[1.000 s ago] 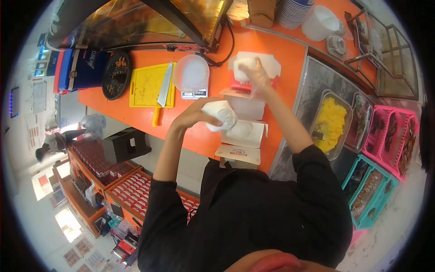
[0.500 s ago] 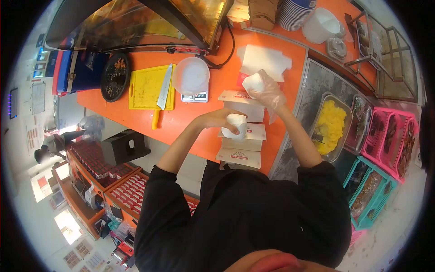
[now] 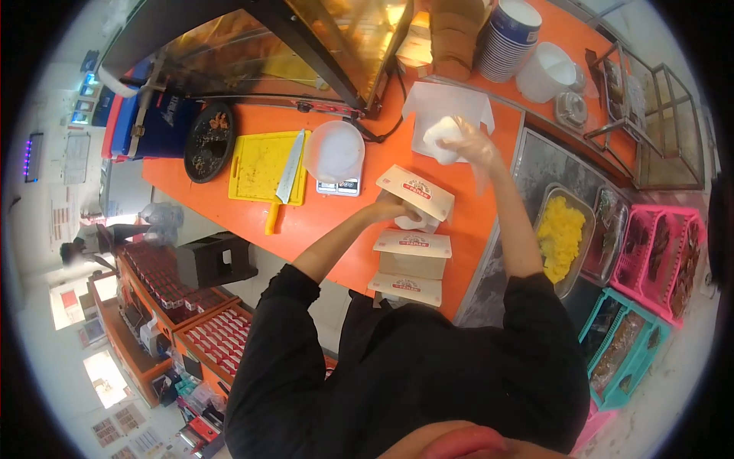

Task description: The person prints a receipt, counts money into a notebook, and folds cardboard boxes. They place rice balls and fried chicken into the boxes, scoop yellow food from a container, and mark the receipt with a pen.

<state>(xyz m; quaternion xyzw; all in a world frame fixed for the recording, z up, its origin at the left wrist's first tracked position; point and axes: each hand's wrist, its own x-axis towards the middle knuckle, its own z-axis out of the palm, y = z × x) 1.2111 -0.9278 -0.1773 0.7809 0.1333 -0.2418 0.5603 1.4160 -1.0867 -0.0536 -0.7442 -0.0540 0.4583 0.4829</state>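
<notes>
My left hand (image 3: 391, 208) is wrapped round a white wrapped item (image 3: 413, 219), partly inside an open cardboard box (image 3: 415, 191) whose printed lid stands above it. On my right hand (image 3: 475, 147) is a clear plastic glove. Its fingers grip a second white wrapped item (image 3: 441, 141) over an open white box (image 3: 428, 107) farther back on the orange counter. Nearer my body sits another open printed box (image 3: 413, 265).
A knife (image 3: 290, 168) lies across a yellow cutting board (image 3: 260, 164), beside a white bowl (image 3: 335, 153) on a scale (image 3: 339, 187). Yellow food fills a metal tray (image 3: 560, 237) at right. A glass display case (image 3: 245, 57) stands behind. A person (image 3: 92, 243) is far left.
My left hand has brought its white item into the middle box, whose lid now stands higher. My right hand has moved its item over the back box. The view has shifted slightly.
</notes>
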